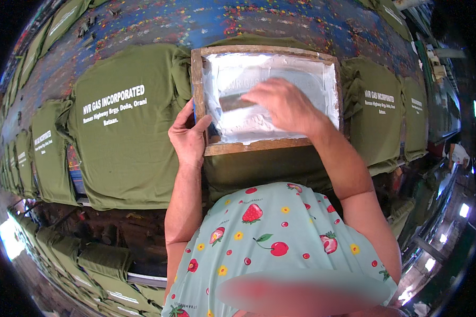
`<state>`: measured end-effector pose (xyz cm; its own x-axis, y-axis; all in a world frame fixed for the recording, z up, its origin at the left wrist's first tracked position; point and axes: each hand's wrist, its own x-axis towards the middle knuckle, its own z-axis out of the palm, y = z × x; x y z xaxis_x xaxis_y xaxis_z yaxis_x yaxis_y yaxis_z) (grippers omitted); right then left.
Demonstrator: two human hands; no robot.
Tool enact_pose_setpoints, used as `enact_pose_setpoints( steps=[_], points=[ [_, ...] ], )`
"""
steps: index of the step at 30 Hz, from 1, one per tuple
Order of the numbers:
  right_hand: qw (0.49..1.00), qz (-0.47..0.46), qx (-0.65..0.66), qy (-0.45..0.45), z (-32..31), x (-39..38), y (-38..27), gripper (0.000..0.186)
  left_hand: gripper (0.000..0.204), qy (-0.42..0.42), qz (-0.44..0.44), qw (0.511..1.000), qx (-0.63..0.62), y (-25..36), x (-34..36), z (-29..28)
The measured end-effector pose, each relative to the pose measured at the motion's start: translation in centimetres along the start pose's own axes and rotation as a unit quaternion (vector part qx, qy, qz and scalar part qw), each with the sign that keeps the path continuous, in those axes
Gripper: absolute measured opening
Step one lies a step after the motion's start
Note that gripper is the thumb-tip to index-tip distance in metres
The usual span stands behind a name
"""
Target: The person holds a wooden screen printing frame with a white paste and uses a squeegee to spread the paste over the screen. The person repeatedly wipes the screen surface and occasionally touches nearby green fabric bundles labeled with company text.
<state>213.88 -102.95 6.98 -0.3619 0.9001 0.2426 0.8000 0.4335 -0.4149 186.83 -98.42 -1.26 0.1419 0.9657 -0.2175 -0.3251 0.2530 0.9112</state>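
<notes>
A wooden screen-printing frame lies over a green shirt in front of me. White ink coats the mesh inside it, thick along the edges, and faint lettering shows through. My left hand is closed on the frame's left side, thumb on the near left corner. Inside the frame, my right hand grips a flat, brownish squeegee against the inked mesh. Motion blurs these fingers, and the hand hides part of the squeegee.
Printed green shirts lie flat on the left and right, with several more along the row. Beyond them is a blue, paint-speckled table. Another row of green shirts runs behind me at the lower left.
</notes>
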Motion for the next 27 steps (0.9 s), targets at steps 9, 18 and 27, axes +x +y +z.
enact_pose_setpoints(
  steps=[9, 18, 27],
  points=[
    [0.998, 0.023, 0.047, -0.039, -2.8, -6.7, -1.6, 0.043, 0.057, 0.004, 0.042, 0.999, 0.031, -0.8, 0.1, -0.3],
    [0.994, 0.069, -0.014, 0.079, -3.1, -3.3, 7.7, 0.040, 0.056, -0.004, 0.051, 0.996, 0.075, -0.8, 0.2, -0.9],
    [0.998, 0.030, 0.054, -0.015, -4.1, -10.4, 1.3, 0.045, 0.057, 0.017, 0.028, 0.994, 0.107, -0.3, -0.3, -0.6]
  ],
)
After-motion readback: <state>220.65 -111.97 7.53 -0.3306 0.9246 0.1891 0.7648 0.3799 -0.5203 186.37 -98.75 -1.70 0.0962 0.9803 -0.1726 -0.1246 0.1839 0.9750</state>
